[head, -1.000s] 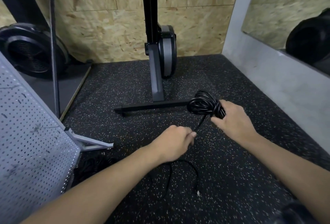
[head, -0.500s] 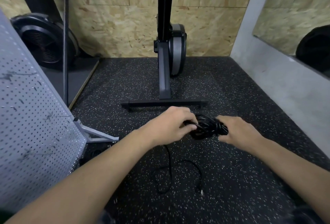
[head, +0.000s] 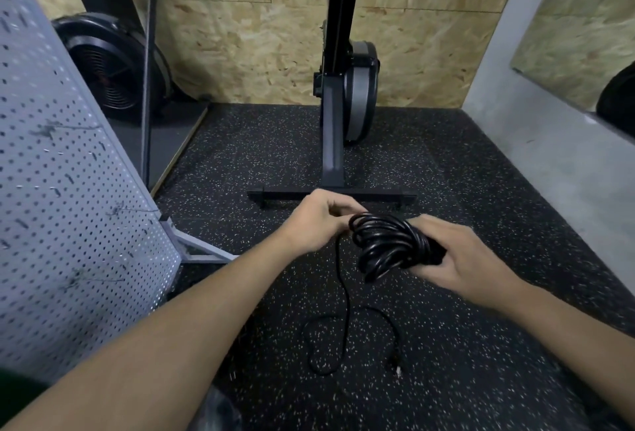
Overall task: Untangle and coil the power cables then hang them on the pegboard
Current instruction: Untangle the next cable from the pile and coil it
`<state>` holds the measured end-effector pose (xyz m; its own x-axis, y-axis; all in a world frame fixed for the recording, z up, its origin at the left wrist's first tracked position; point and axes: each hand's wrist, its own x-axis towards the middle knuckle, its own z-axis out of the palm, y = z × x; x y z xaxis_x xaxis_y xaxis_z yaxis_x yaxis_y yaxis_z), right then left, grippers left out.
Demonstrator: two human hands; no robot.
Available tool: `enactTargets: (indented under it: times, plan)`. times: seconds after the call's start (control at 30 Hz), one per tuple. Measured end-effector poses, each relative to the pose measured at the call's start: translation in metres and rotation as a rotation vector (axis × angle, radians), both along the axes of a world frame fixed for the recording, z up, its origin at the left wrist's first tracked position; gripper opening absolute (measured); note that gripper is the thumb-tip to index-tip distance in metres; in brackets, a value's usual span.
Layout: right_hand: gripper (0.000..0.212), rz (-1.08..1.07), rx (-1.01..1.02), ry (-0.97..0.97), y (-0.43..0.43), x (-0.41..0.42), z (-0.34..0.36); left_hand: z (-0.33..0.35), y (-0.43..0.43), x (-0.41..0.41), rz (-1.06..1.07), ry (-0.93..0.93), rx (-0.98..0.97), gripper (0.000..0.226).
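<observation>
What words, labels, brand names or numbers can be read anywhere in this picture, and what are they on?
No text can be read in this view.
The coiled black power cable, the grey pegboard, the black exercise machine and the chipboard wall show no lettering, label or number.

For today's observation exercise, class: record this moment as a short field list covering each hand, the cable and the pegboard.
right hand: grips the black cable coil
left hand: pinches the loose tail beside the coil
loose tail: drops from the left hand, loops on the speckled floor
pegboard: at the left, apart from both hands
</observation>
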<state>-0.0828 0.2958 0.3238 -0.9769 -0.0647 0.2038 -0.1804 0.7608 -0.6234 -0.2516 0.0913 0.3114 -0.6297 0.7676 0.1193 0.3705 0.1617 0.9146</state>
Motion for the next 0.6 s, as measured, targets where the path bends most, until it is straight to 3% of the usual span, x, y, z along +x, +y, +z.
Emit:
enactTargets:
  times: [0.13,0.3,0.47,0.53,0.6]
  plan:
    - [0.037,-0.029,-0.088,0.066,-0.014,0.001,0.004,-0.013,0.002,0.0,-0.078,-0.113,-0.052,0.017]
    - [0.035,-0.273,-0.159,0.091,-0.019,-0.004,0.009,-0.027,0.013,0.012,-0.1,-0.183,-0.153,0.031]
    - [0.049,-0.412,-0.197,-0.193,-0.005,-0.006,0.011,-0.042,0.022,0.022,-0.079,-0.347,-0.27,0.032]
    - [0.053,-0.425,-0.206,-0.297,-0.001,-0.005,0.008,-0.041,0.023,0.028,-0.095,-0.3,-0.354,0.035]
    - [0.051,-0.452,-0.134,-0.272,0.006,-0.003,0.003,-0.037,0.029,0.032,-0.071,-0.12,-0.472,0.037]
